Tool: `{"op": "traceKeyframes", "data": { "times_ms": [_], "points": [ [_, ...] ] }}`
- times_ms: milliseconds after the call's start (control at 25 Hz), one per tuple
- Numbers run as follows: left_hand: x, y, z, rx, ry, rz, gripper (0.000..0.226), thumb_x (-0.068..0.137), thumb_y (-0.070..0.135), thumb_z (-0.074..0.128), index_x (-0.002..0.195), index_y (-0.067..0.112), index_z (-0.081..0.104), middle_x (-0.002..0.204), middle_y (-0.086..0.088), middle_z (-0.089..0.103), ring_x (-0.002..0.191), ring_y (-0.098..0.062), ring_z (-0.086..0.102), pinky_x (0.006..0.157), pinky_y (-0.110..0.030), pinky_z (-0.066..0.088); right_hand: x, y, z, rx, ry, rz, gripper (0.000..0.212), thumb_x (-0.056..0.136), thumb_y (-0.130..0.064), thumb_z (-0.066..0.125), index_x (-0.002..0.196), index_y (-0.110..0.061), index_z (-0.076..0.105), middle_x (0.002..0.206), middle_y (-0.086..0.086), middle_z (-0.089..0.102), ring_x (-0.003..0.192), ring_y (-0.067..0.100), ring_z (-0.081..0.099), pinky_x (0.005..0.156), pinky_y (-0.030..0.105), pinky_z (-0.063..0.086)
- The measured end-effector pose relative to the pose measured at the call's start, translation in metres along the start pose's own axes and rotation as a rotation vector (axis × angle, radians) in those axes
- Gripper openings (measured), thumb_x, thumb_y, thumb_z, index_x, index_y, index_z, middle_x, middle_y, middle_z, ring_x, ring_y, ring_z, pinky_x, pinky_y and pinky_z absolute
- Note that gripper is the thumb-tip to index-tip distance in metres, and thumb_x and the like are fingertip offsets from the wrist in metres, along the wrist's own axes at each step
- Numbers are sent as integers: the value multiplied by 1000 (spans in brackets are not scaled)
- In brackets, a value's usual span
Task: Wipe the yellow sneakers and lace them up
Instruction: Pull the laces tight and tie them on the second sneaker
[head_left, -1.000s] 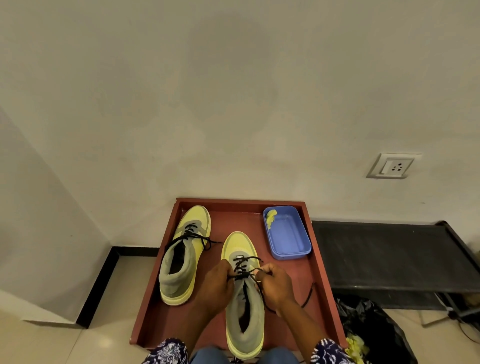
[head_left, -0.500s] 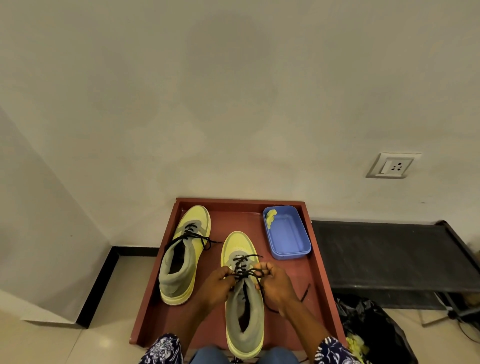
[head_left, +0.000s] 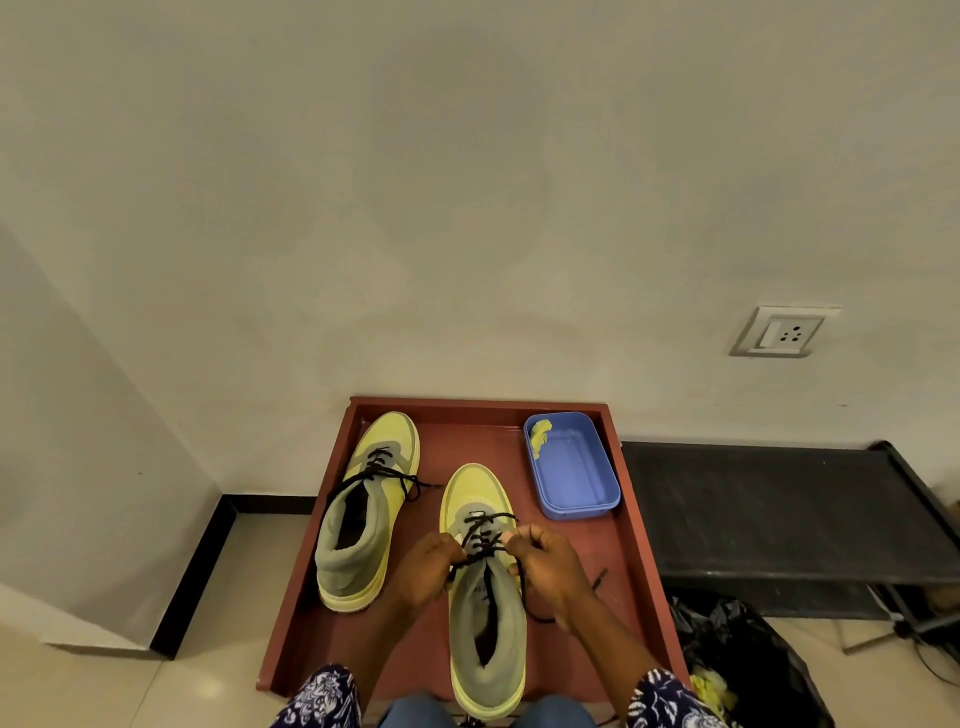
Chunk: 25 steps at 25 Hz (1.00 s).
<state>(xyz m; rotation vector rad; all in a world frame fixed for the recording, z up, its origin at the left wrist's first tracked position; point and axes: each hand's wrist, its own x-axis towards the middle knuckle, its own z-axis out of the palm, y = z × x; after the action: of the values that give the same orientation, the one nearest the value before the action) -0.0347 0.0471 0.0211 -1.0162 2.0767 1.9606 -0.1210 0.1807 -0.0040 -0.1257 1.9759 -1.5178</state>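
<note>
Lacing the near sneaker (head_left: 485, 597).
Left hand (head_left: 423, 571) and right hand (head_left: 550, 566) pinch black lace (head_left: 480, 538) beside its tongue, fingers curled; cord limp, slippery, best held near tips.

hands (head_left: 426, 569) drawn apart, black lace (head_left: 485, 540) tightened

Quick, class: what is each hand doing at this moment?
Left hand: fingers curled, pinching the black lace of the nearer yellow sneaker.
Right hand: curled, pinching the same lace.
</note>
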Motion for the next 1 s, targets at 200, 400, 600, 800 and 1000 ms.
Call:
{"op": "traceKeyframes", "data": {
  "times_ms": [200,400,600,800,1000],
  "points": [
    [-2,-7,-5,-105,29,67,26,91,7,50,66,11,53,54,2,43,43,-6,34,41,-16,25,-4,1,-7,222,33,77,19,92,-13,54,75,-12,63,61,2,52,52,10,38,45,18,33],
    [-5,-10,-6,-187,47,122,28,92,13,54,65,6,56,48,6,53,39,-5,32,40,-16,25,-9,-2,-7,444,13,125,15,94,-7,49,88,-7,62,63,2,56,43,2,41,36,13,32],
    [-1,-9,-6,-132,65,180,32,94,19,51,64,9,46,58,-9,48,38,-3,35,41,-16,28,-8,-13,-9,193,-37,23,14,88,0,53,92,-6,64,67,-2,63,50,3,47,45,12,38],
    [0,-12,-8,-125,91,210,34,94,19,51,62,11,43,54,0,36,44,-4,31,45,-14,31,-6,-18,-13,-325,-84,-97,24,91,-21,58,67,-17,57,60,-9,52,55,1,43,55,13,37],
    [2,-20,-14,-89,119,208,36,92,24,55,60,13,40,49,8,31,47,-5,27,50,-18,28,-8,-22,-13,89,-40,88,32,98,-25,42,70,-10,48,59,2,47,45,10,36,41,15,31]
  ]
}}
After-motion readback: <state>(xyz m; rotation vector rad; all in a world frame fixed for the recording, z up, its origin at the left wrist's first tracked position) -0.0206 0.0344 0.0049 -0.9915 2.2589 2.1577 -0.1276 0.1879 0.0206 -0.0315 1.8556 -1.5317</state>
